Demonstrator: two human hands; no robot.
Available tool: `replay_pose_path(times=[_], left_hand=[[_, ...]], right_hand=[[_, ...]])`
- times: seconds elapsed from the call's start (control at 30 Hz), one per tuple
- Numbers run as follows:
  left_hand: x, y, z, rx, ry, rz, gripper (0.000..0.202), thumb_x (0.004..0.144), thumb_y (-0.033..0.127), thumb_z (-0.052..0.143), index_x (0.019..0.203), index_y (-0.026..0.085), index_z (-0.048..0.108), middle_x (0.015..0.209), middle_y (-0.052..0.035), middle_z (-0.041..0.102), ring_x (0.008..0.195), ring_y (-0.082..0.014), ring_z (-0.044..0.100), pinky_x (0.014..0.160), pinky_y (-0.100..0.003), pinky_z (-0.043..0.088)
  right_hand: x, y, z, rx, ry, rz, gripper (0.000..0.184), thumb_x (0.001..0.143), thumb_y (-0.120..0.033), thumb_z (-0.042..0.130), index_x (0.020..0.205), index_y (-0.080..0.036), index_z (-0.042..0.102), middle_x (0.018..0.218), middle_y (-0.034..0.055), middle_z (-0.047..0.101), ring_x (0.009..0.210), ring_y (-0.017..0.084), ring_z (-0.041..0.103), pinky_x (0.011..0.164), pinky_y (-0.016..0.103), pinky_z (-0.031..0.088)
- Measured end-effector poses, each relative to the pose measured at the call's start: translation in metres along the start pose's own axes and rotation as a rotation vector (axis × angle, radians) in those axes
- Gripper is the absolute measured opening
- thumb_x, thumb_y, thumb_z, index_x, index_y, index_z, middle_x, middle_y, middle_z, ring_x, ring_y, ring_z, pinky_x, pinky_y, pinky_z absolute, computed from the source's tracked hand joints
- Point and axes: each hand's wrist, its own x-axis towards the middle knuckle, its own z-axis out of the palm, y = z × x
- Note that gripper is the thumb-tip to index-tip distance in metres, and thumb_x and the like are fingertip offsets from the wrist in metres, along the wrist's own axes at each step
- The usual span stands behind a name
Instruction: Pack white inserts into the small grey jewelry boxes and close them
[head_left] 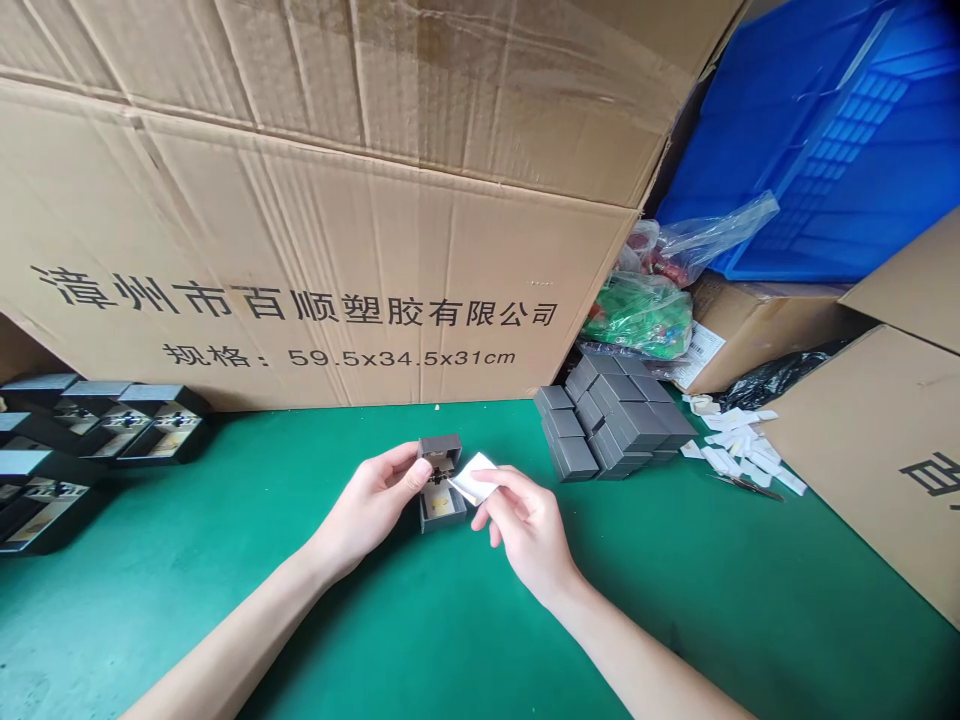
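A small dark grey hinged box (442,520) stands with its lid raised on the green table. My left hand (375,500) grips its left side, the thumb over the edge near the hinge. Inside the box a pale lining with a yellowish patch shows. My right hand (525,525) pinches a small white piece (474,478), like folded paper or card, just right of the box opening. Whether the white piece touches the box I cannot tell.
Several open dark boxes (161,425) stand at the left. Closed grey boxes (622,415) are stacked right of centre, beside scattered white slips (742,445) and a metal tool (750,487). A large carton (322,240) walls the back; a blue crate (810,130) sits behind right.
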Motion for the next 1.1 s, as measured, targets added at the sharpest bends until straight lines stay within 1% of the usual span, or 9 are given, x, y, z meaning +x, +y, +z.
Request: replay_pose_path(times=[0.2,0.33,0.47,0.6,0.77,0.83,0.9,0.97,1.1], left_hand=[[-0.002,0.003,0.002,-0.147,0.010,-0.073,0.059,0.096,0.057,0.058,0.141,0.019,0.060,0.127,-0.0111,0.071,0.107,-0.0274,0.064,0.082,-0.035,0.059],[-0.003,0.005,0.003,-0.113,0.009,-0.086,0.060,0.095,0.059,0.059,0.139,0.019,0.061,0.118,-0.0101,0.072,0.099,-0.0240,0.063,0.078,-0.032,0.058],[-0.002,0.006,0.002,-0.059,-0.028,-0.056,0.055,0.096,0.058,0.057,0.136,0.021,0.064,0.112,-0.0077,0.073,0.094,-0.0215,0.064,0.074,-0.027,0.054],[-0.003,0.009,0.002,-0.025,-0.060,-0.035,0.051,0.098,0.057,0.055,0.133,0.022,0.066,0.120,-0.0070,0.074,0.100,-0.0222,0.065,0.079,-0.027,0.053],[-0.006,0.011,0.001,-0.120,-0.143,-0.098,0.059,0.102,0.062,0.041,0.141,0.022,0.060,0.119,-0.0083,0.073,0.108,-0.0260,0.066,0.091,-0.035,0.055],[-0.007,0.011,0.000,-0.115,-0.183,-0.085,0.059,0.102,0.061,0.040,0.143,0.023,0.059,0.120,-0.0085,0.073,0.109,-0.0260,0.066,0.095,-0.036,0.054],[-0.008,0.011,-0.002,-0.104,-0.234,-0.045,0.055,0.101,0.058,0.046,0.143,0.024,0.058,0.123,-0.0086,0.072,0.112,-0.0258,0.065,0.098,-0.036,0.053],[-0.007,0.011,-0.004,-0.145,-0.303,-0.024,0.055,0.099,0.056,0.054,0.144,0.025,0.057,0.126,-0.0094,0.071,0.113,-0.0265,0.066,0.098,-0.037,0.054],[-0.006,0.012,-0.004,-0.243,-0.384,-0.044,0.063,0.091,0.051,0.070,0.146,0.026,0.052,0.137,-0.0121,0.063,0.113,-0.0278,0.067,0.094,-0.040,0.057]], right_hand=[[-0.002,-0.001,-0.002,-0.058,-0.056,-0.092,0.034,0.094,-0.031,0.059,0.124,-0.024,0.073,0.129,0.0126,0.064,0.068,0.011,0.069,0.047,0.021,0.049],[-0.008,0.000,0.001,-0.215,-0.075,-0.309,0.037,0.096,-0.029,0.059,0.131,-0.022,0.069,0.132,0.0139,0.065,0.072,0.012,0.069,0.055,0.023,0.056],[-0.012,0.002,0.004,-0.387,-0.141,-0.501,0.048,0.093,-0.021,0.057,0.141,-0.023,0.061,0.135,0.0133,0.064,0.073,0.011,0.067,0.052,0.021,0.056],[-0.011,0.002,0.003,-0.531,-0.169,-0.610,0.055,0.091,-0.018,0.057,0.146,-0.025,0.055,0.137,0.0110,0.064,0.073,0.011,0.067,0.053,0.022,0.059],[-0.011,-0.001,0.001,-0.667,-0.207,-0.634,0.058,0.091,-0.020,0.058,0.148,-0.026,0.051,0.141,0.0083,0.064,0.078,0.013,0.072,0.069,0.026,0.067],[-0.013,-0.002,0.002,-0.691,-0.220,-0.650,0.059,0.092,-0.020,0.057,0.150,-0.025,0.050,0.143,0.0087,0.062,0.090,0.016,0.074,0.077,0.028,0.068],[-0.015,-0.002,0.002,-0.706,-0.234,-0.674,0.060,0.092,-0.021,0.058,0.152,-0.024,0.048,0.145,0.0095,0.061,0.107,0.020,0.073,0.085,0.029,0.067],[-0.016,-0.002,0.002,-0.711,-0.233,-0.686,0.059,0.092,-0.021,0.059,0.151,-0.023,0.049,0.145,0.0097,0.062,0.113,0.021,0.072,0.088,0.030,0.067],[-0.014,-0.002,0.001,-0.684,-0.197,-0.696,0.051,0.091,-0.019,0.060,0.142,-0.022,0.058,0.135,0.0097,0.068,0.093,0.017,0.076,0.080,0.029,0.068]])
